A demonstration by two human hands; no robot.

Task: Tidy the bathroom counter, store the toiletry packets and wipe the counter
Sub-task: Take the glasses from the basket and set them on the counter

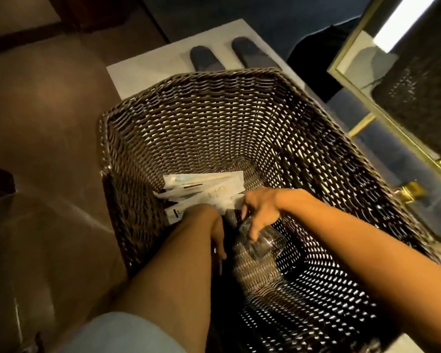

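A large dark woven basket (214,118) fills the middle of the view. Several white toiletry packets (204,187) lie stacked at its bottom on the left side. Both my arms reach down into the basket. My left hand (218,235) is beside the packets, mostly hidden behind its own forearm, and whether it holds anything is unclear. My right hand (260,210) hovers with fingers spread over a clear glass (262,243) lying on the basket floor, its fingertips touching the glass.
The basket stands on a brown floor (49,123). Behind it a white mat (148,70) carries a pair of dark slippers (204,57). A gold-framed stand or mirror (367,95) rises on the right, close to the basket's rim.
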